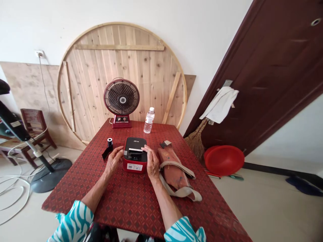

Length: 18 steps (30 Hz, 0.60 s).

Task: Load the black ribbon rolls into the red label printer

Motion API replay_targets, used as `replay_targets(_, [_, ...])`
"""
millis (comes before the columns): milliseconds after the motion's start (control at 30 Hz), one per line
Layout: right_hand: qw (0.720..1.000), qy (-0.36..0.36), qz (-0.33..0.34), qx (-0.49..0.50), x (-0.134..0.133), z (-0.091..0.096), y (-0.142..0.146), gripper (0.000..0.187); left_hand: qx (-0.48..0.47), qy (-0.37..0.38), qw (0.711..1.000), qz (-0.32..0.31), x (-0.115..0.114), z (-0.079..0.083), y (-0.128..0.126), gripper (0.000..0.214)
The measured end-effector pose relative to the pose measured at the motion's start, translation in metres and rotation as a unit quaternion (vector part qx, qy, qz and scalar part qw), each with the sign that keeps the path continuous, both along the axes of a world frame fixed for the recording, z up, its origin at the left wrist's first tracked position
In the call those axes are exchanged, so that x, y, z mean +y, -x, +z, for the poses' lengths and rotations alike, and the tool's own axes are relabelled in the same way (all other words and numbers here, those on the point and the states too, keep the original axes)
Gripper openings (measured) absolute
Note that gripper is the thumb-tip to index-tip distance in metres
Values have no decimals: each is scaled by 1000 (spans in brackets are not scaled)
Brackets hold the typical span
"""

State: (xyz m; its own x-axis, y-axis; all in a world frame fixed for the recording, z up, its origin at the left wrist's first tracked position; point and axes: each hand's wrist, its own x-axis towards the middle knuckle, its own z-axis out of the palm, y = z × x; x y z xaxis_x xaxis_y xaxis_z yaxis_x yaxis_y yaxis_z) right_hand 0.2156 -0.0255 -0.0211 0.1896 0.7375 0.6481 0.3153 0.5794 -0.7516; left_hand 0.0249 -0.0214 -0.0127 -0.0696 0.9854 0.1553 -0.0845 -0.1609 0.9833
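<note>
Head camera view: nearest are the wearer's turquoise-and-white striped fabric sleeves, above a rectangular table whose dark red surface carries a repeating diamond pattern. The left hand has its fingers half curled, thumb and forefinger at the left side of a compact, round-cornered box-shaped device. The right hand lies along the opposite side, fingers only slightly bent and tips over the top's edge; how firmly either hand grips cannot be told.

The device sits on the table between the hands: red lower body, smooth black top, a white printed label on its near face. A narrow white strip lies across the top by a dark slot, its right end close to the right fingertips.

Just right of the right hand lies a long, worn, reddish-brown bag with a looping beige webbing strap. Beyond the left hand, a small black roll trails a loose tail. Patterned surface shows from the device to the near edge, and from the strap to the right edge. Near the far edge stand a clear plastic bottle and a round-caged dark red fan; behind them leans a large round plank-wood panel.
</note>
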Motion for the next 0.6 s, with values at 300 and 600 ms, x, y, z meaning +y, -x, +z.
replay_targets(300, [997, -48, -39, -48, 1, -4, -5, 37, -29, 89, 994, -53, 15, 8, -1, 58])
replay_targets(600, [992, 54, -101, 44, 7, -30, -7, 46, -32, 122, 990, -65, 15, 15, -2, 64])
